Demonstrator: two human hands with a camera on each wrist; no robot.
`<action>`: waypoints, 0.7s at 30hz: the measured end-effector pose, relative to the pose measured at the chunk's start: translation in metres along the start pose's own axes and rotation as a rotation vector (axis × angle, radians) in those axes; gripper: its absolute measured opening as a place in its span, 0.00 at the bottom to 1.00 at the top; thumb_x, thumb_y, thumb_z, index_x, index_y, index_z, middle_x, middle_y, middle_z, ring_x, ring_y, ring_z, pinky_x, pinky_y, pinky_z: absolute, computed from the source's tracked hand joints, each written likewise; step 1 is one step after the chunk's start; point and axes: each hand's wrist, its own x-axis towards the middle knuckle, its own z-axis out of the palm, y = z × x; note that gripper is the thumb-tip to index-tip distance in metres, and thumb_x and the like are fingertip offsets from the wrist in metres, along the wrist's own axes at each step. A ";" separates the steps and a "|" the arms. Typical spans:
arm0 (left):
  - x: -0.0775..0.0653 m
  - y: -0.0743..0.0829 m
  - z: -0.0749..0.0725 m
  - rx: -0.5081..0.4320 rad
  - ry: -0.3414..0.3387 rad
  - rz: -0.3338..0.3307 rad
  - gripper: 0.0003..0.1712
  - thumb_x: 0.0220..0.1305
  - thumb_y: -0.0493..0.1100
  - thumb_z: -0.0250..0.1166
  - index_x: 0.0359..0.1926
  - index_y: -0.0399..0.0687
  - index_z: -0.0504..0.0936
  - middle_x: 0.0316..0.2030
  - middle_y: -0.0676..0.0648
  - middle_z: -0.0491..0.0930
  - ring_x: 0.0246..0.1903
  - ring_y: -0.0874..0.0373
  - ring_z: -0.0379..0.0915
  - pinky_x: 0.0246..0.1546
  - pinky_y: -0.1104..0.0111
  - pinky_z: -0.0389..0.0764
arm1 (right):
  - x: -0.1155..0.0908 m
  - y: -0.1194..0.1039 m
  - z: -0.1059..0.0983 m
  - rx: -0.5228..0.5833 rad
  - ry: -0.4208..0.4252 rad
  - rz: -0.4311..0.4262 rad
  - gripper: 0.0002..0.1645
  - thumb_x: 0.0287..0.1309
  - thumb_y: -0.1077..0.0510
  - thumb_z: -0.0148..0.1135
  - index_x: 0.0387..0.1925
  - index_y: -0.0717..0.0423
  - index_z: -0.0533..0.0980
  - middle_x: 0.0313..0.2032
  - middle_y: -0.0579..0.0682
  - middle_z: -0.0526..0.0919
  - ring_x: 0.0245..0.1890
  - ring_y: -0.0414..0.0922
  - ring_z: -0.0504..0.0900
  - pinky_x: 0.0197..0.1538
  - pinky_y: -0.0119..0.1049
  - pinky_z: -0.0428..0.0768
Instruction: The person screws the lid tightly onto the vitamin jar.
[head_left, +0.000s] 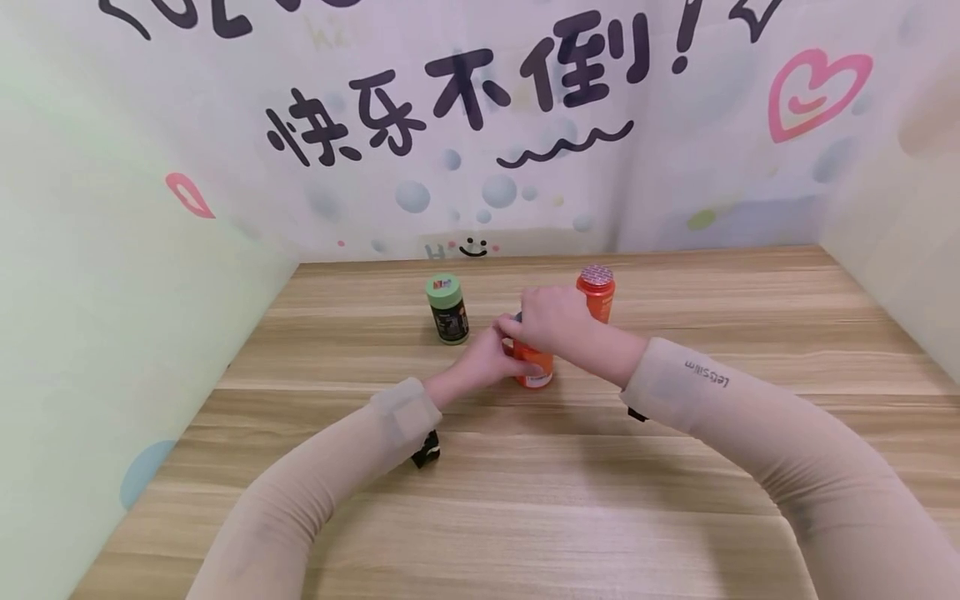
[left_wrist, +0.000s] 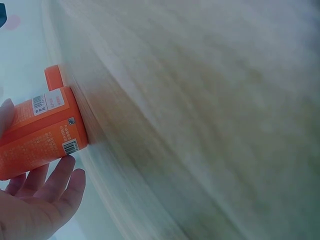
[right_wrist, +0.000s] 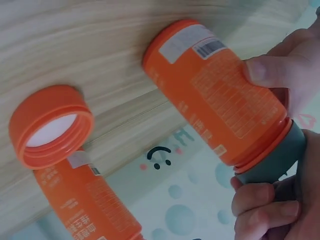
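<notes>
An orange bottle [head_left: 536, 367] stands on the table, and my left hand [head_left: 491, 354] grips its body from the left, thumb across the front. On its top is a dark grey-green cap [right_wrist: 275, 155], which my right hand [head_left: 558, 321] holds with curled fingers. In the right wrist view the cap sits slightly askew on the neck. A loose orange lid [right_wrist: 52, 125] with a white liner shows there near a second orange bottle [right_wrist: 90, 200]. That second bottle stands just right of my right hand in the head view, partly hidden, with a printed seal on top.
A dark jar [head_left: 451, 321] with a light green lid stands to the left, behind my left hand. Light walls rise at both sides, and a printed cloth [head_left: 465, 192] hangs at the back of the wooden table [head_left: 525, 517].
</notes>
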 end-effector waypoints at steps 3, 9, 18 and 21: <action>0.001 0.000 -0.001 0.026 0.003 -0.010 0.35 0.48 0.43 0.72 0.57 0.45 0.66 0.50 0.46 0.74 0.46 0.55 0.74 0.42 0.70 0.77 | 0.000 0.004 -0.007 -0.017 -0.056 -0.013 0.34 0.57 0.29 0.44 0.18 0.54 0.69 0.13 0.46 0.65 0.14 0.43 0.69 0.16 0.33 0.63; 0.002 0.001 -0.003 0.036 -0.011 -0.057 0.39 0.48 0.45 0.72 0.59 0.47 0.63 0.51 0.47 0.73 0.47 0.55 0.73 0.44 0.66 0.77 | 0.002 0.030 -0.029 0.217 -0.288 -0.247 0.30 0.60 0.43 0.54 0.56 0.58 0.69 0.50 0.56 0.77 0.49 0.51 0.76 0.50 0.43 0.75; 0.000 0.002 -0.004 0.051 -0.012 -0.045 0.45 0.48 0.46 0.72 0.64 0.49 0.58 0.54 0.48 0.72 0.51 0.56 0.69 0.49 0.64 0.74 | 0.000 0.046 -0.042 0.336 -0.527 -0.631 0.32 0.55 0.71 0.54 0.62 0.51 0.66 0.64 0.57 0.62 0.62 0.56 0.60 0.62 0.51 0.64; 0.000 0.002 -0.004 0.056 -0.014 -0.052 0.45 0.47 0.47 0.72 0.64 0.48 0.58 0.54 0.48 0.72 0.51 0.56 0.69 0.50 0.64 0.74 | -0.001 0.046 -0.040 0.334 -0.504 -0.624 0.31 0.56 0.72 0.53 0.61 0.52 0.67 0.63 0.56 0.63 0.62 0.55 0.62 0.62 0.50 0.64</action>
